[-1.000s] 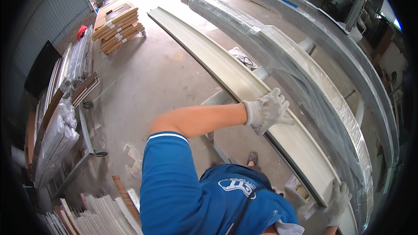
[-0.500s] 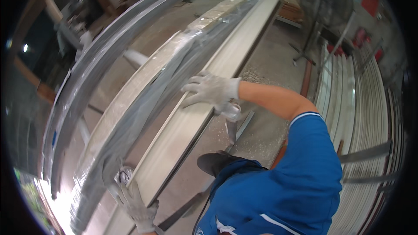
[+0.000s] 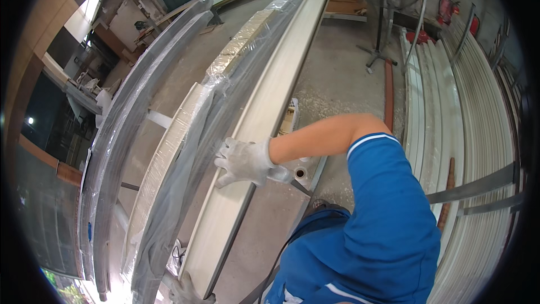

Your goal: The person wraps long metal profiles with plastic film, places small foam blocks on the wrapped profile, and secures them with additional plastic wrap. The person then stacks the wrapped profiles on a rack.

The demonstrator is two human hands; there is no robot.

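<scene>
A long pale board (image 3: pixel 275 84) with a raised lip along its left edge slants from far centre to near left. My right hand (image 3: pixel 242 162), in a light grey work glove, lies across its middle, fingers curled over the left edge. At the near end, my gloved left hand (image 3: pixel 188 291) holds the board and is partly cut off by the lower rim. Just past my right wrist, a whitish roll with a hollow brown core (image 3: pixel 301 173) shows below the board. Whether the right hand touches it I cannot tell.
Left of the board lie a film-wrapped pale bundle (image 3: pixel 169 157) and a grey wrapped bundle (image 3: pixel 121 135). Many long strips (image 3: pixel 478 118) are stacked at right behind metal bars. A standing fan (image 3: pixel 379 22) is at far right. A white basket (image 3: pixel 291 115) sits beyond my right forearm.
My view has shifted, so the board's near end and left hand appear lower. My right hand still lies across the board, and the left stays at its near end.
</scene>
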